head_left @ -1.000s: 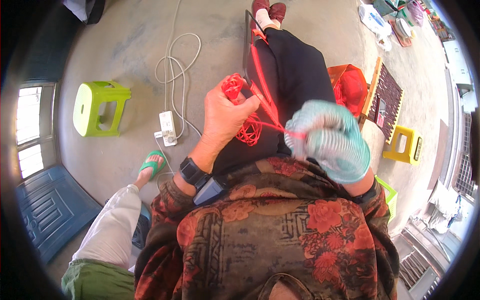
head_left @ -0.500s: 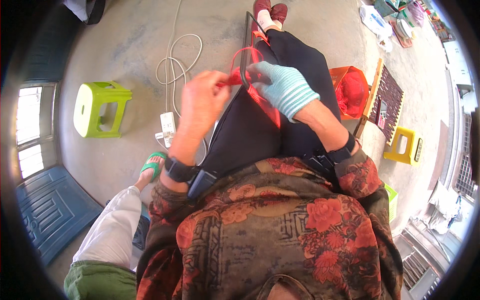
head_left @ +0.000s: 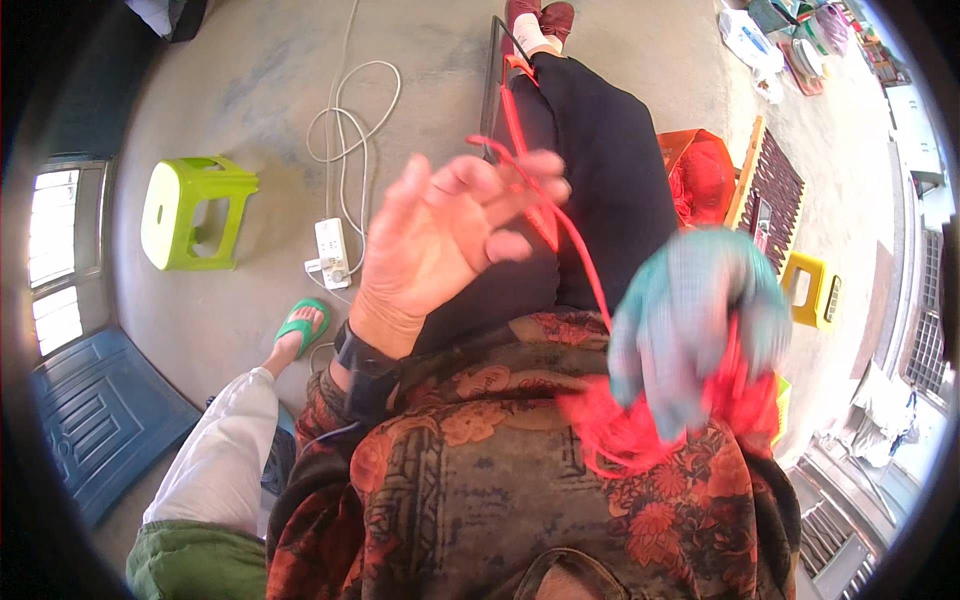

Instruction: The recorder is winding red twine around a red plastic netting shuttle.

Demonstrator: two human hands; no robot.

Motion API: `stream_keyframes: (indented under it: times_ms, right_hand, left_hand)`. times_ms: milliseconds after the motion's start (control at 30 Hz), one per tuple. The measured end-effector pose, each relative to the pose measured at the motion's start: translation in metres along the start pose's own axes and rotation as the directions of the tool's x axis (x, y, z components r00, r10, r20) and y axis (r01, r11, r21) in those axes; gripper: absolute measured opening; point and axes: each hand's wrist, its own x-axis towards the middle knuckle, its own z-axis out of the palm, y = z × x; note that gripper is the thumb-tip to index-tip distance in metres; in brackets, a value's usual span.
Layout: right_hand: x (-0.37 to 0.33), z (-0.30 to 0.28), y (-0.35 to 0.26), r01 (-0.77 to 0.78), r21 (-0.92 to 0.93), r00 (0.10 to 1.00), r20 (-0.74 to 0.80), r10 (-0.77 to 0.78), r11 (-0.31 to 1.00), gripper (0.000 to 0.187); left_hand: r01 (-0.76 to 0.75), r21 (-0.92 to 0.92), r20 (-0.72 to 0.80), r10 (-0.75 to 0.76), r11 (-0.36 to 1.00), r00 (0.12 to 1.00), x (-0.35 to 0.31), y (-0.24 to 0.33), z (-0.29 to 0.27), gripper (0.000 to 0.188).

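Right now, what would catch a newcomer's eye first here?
The bright red cord, running from the bare left hand at centre to the teal-gloved right hand, which grips a red tangle low at right. Then the lime-green stool on the grey floor at left.

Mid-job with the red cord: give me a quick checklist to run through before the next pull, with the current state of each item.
1. Left hand has the red cord: ok, it crosses the fingertips.
2. Left hand's grip closed: not ok, fingers are spread.
3. Right hand, in a teal glove, holds the red bundle: ok, though blurred.
4. Cord between the hands free of knots: cannot tell.
5. Cord apart from the white power strip: ok, that lies on the floor.
6. Orange bag beside the lap: ok.
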Motion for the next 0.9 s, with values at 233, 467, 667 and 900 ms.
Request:
stream_keyframes:
  times_ms: [233, 467, 667, 900]
  right_hand:
    - [-0.011, -0.047, 0.007, -0.433, -0.399, 0.6, -0.797, -0.072, 0.808, 0.033]
    - [0.024, -0.068, 0.069, -0.71, -0.629, 0.682, -0.725, -0.091, -0.316, 0.054]
    - [0.012, -0.078, 0.061, -0.739, -0.672, 0.659, -0.736, -0.154, 0.054, 0.052]
    - [0.024, -0.077, 0.007, -0.434, -0.703, 0.586, -0.695, -0.417, 0.563, 0.024]
  left_hand:
    - [-0.084, -0.304, -0.22, 0.016, 0.949, 0.975, -0.039, 0.006, -0.04, 0.036]
    - [0.155, 0.217, -0.407, -0.056, 0.964, 0.912, -0.069, -0.016, -0.066, 0.023]
    - [0.213, 0.231, -0.203, -0.167, 0.949, 0.965, -0.061, -0.002, -0.065, 0.016]
    - [-0.331, 0.226, -0.213, 0.378, 0.916, 0.901, 0.002, 0.015, -0.015, 0.037]
